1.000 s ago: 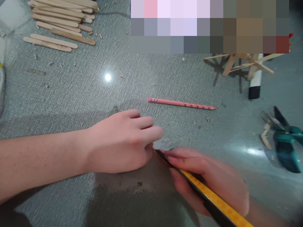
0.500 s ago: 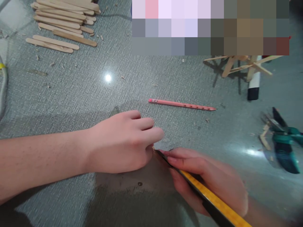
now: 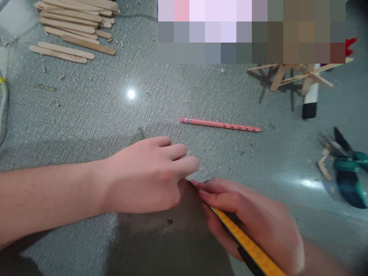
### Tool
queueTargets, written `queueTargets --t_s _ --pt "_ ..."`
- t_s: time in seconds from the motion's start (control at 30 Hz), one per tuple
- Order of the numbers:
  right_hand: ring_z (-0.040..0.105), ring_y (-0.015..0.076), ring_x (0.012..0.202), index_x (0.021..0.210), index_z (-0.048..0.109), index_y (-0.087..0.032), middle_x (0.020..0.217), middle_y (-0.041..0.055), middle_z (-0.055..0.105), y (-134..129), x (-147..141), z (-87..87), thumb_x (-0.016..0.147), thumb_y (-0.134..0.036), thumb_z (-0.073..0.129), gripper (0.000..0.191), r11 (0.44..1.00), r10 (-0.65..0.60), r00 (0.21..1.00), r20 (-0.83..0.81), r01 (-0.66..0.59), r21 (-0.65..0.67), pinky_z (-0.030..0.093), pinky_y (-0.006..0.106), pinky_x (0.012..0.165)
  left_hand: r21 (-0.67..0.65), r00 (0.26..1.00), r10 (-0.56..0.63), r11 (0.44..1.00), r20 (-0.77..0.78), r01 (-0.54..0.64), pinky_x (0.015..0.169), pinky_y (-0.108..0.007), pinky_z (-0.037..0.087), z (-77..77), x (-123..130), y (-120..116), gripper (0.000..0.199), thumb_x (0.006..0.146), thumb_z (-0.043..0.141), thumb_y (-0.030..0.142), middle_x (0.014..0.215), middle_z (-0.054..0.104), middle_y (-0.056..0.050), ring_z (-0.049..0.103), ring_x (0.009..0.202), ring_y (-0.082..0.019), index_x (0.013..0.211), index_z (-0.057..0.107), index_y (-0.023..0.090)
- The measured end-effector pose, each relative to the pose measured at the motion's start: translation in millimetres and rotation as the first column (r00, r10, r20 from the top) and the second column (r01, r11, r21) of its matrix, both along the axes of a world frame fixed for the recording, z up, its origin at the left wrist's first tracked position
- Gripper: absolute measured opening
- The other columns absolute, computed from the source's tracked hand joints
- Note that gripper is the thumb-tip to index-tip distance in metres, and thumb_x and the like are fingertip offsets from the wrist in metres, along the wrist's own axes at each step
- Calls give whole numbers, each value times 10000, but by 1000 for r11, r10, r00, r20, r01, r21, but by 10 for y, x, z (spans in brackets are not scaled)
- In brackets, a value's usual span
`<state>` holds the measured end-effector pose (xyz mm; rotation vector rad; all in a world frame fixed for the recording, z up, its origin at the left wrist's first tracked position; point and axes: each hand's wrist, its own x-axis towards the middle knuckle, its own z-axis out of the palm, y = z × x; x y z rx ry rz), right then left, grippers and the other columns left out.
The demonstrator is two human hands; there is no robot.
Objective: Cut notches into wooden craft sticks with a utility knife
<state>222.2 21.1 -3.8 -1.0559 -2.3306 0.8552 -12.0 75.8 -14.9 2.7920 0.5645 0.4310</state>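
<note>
My left hand [image 3: 152, 174] is closed low over the table, knuckles up. A small pale tip of a wooden stick [image 3: 186, 178] shows beneath its fingers, and the rest is hidden. My right hand [image 3: 253, 218] is wrapped round a yellow and black utility knife [image 3: 240, 234], its handle slanting to the bottom edge. The knife's dark tip meets the stick beside my left fingers. Just beyond both hands lies a pink pencil [image 3: 218, 124] with an eraser end.
Wooden craft sticks [image 3: 69, 19] are piled at the back left. At right lie green-handled pliers [image 3: 346, 165] beside broken wood pieces [image 3: 324, 163]. A structure of joined sticks [image 3: 299, 78] stands over a white and black marker [image 3: 310, 103]. A pale cable [image 3: 4, 111] runs along the left edge.
My right hand and the knife have shifted slightly left, toward my left hand. My left hand stays nearly in place. The view has shifted a little.
</note>
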Motion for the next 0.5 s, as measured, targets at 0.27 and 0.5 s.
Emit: queueTargets --t_s 0.27,0.5 --pt "679 134 615 963 548 -213 736 19 695 -36 -17 23 918 -69 529 151 1000 -21 1000 -9 21 -2 542 230 522 7 995 96 995 12 -96 600 -380 403 -11 25 -50 244 916 594 144 781 585 -29 523 712 -203 677 637 164" --pt "738 169 672 1003 567 -233 817 31 741 -31 32 -30 880 -77 564 199 999 -37 999 -33 38 23 593 247 550 -18 993 112 994 35 -112 644 -361 438 8 23 -28 307 956 528 120 746 586 -7 526 682 -166 671 637 161"
